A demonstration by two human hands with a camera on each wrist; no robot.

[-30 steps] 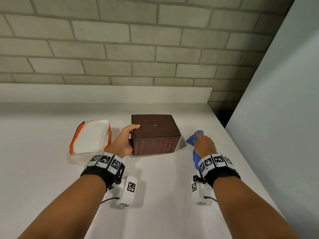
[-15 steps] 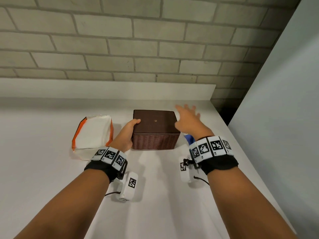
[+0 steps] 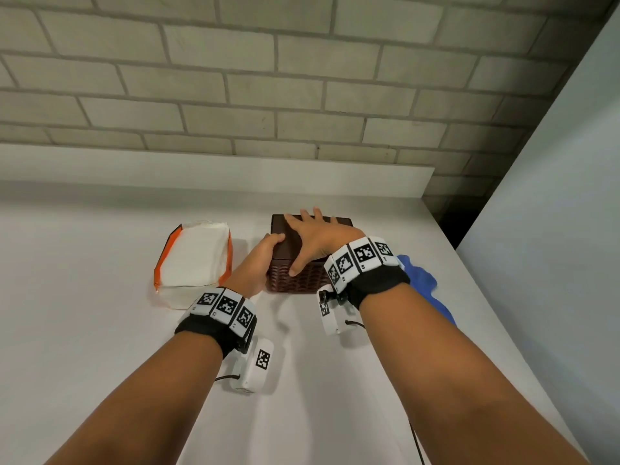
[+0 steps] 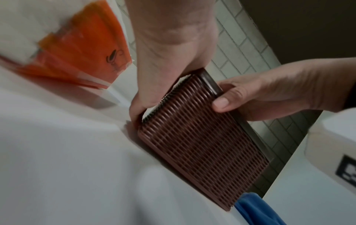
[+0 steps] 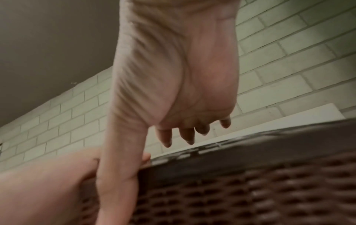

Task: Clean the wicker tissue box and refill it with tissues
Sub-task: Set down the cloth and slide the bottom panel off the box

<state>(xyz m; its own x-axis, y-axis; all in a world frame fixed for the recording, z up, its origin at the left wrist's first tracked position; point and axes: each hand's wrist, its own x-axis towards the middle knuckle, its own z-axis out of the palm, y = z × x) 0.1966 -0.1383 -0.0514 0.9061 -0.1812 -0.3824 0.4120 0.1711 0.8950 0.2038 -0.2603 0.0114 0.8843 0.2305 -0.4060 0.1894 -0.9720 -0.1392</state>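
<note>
The brown wicker tissue box (image 3: 310,280) stands on the white table (image 3: 100,330), lid on. My left hand (image 3: 266,255) grips its near left corner, thumb on the lid's edge and fingers down the left side. Spread over the lid is my right hand (image 3: 313,241), its thumb (image 4: 223,103) pressing the front wall just under the lid; in the right wrist view its fingertips (image 5: 167,141) hover above the lid. The left wrist view shows the box's woven front (image 4: 202,144). A white tissue pack (image 3: 193,260) in orange wrapping lies to the box's left. The blue cloth (image 3: 419,275) lies loose at the right.
A brick wall (image 3: 302,95) with a white ledge (image 3: 201,169) runs behind the table. A grey panel (image 3: 553,229) closes off the right side, with a dark gap (image 3: 453,226) at the back corner. The table's right edge runs close past the blue cloth.
My right hand let go of the blue cloth and swung left, up over the box's lid. The cloth stays on the table. My left hand has kept its hold on the box.
</note>
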